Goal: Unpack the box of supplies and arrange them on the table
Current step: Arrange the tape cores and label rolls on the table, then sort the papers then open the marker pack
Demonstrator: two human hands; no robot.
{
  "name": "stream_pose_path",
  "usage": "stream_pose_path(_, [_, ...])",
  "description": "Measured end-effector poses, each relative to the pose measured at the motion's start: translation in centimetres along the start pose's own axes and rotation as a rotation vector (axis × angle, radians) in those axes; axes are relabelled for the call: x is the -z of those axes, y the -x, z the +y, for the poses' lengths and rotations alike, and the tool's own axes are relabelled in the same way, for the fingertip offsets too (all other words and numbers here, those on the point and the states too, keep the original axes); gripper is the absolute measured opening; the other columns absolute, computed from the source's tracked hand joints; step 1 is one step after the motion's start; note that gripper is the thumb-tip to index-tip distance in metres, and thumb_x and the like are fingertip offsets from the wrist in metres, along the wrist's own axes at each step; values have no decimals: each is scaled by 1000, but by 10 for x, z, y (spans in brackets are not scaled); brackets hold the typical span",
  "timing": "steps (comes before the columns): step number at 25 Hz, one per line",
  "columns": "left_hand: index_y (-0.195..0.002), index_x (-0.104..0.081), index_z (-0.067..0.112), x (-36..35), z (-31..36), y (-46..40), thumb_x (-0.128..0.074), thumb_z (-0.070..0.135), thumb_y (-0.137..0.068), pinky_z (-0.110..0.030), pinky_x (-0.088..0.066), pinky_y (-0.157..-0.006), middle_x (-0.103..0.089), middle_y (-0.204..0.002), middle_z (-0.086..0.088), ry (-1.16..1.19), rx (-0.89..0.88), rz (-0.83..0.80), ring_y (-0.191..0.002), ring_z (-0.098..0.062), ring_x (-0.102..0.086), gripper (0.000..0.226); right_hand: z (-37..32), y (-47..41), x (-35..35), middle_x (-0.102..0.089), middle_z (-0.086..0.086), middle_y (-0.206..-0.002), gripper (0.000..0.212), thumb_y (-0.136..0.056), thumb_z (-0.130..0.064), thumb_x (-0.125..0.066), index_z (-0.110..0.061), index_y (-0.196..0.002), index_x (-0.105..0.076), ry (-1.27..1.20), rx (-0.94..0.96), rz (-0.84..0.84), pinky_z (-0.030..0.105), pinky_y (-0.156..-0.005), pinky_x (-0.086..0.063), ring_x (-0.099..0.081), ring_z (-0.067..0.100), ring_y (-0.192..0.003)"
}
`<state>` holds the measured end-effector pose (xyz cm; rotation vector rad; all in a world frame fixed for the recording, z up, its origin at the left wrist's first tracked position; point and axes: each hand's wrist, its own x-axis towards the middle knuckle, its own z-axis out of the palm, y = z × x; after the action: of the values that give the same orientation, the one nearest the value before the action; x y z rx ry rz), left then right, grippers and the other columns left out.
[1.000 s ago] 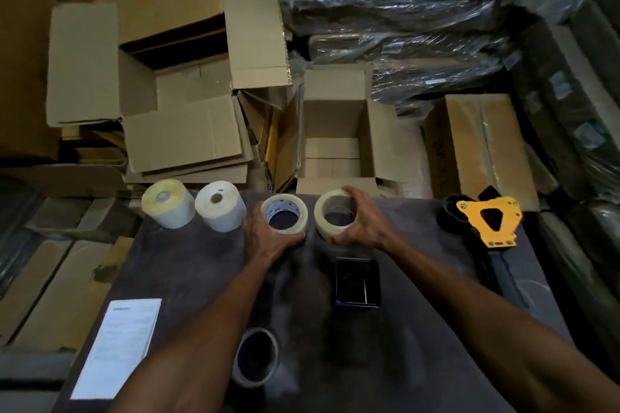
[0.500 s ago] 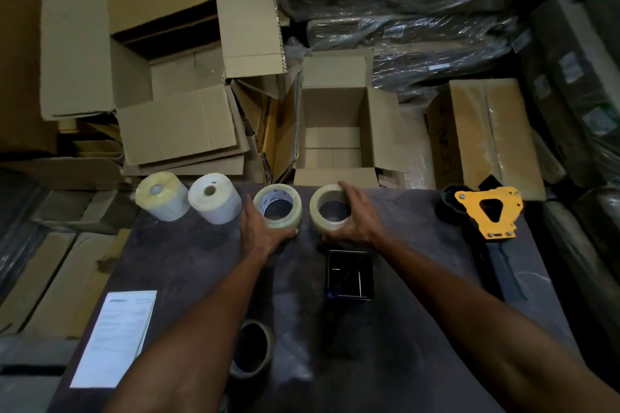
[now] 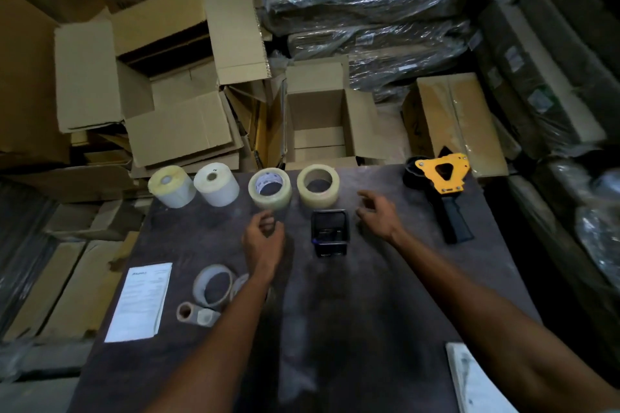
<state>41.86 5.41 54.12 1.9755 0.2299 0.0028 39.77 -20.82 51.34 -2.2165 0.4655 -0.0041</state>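
Hovering empty over the table (image 3: 385,312), both hands grip nothing: the left hand (image 3: 263,240) has its fingers loosely curled with nothing between them, and the right hand (image 3: 377,216) has its fingers spread apart. Between the 2 hands sits a small black device (image 3: 329,234), which serves as the landmark here.

Just behind the device, along the table's far edge, stand 2 clear tape rolls (image 3: 318,185), upright on their flat sides, well lined up. Left of those, further from the device, are 2 white label rolls (image 3: 216,184). Far to the device's right lies a tape dispenser (image 3: 442,184) with an orange plate and dark handle. Nearer the person, to the device's left, lie another tape roll (image 3: 213,288), a small core (image 3: 196,313) and a printed sheet (image 3: 142,302).

Beyond the device, off the table, the open box (image 3: 317,117) looks empty, so unpacking seems done. What is left, I judge, is tidying the loose things on the near left into the row.
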Motion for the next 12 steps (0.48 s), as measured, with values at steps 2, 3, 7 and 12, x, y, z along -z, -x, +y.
stream_pose_path(2, [-105,-66,18,3,-8,39,-64,9,-84,-32,-56,-77,-68,-89,-3,41,-20,18,-84,-19,-66,23,6,36,13,-67,8,-124,38,-89,-16,-64,-12,-127,-62,-8,-23,43,25,-97,-44,-63,20,-113])
stream_pose_path(3, [-105,-66,17,6,-16,60,-63,6,-85,-31,-56,-75,-68,-88,-4,51,-27,36,-82,-18,-65,23,9,57,18,-70,7,-118,35,-89,-15,-64,-11,-123,-65,-17,-31,46,27,-97,-48,-65,20,-109])
stream_pose_path(7, [-101,-67,17,6,-59,155,-60,2,-87,-39,-55,-71,-67,-82,-4,72,-73,-103,-72,-16,-63,22,34,160,33,-75,6,-104,26,-88,-9,-64,-7,-112,-72,-28,-86,98,17,-87,-49,-69,16,-96])
stream_pose_path(12, [-95,-65,22,-6,-76,267,-60,1,-89,-6,-48,-64,-68,-84,4,24,-101,-337,-72,-8,-62,23,77,281,39,-76,0,-100,23,-85,-13,-67,-13,-107,-73,-61,-180,164,20,-86,-52,-69,7,-91])
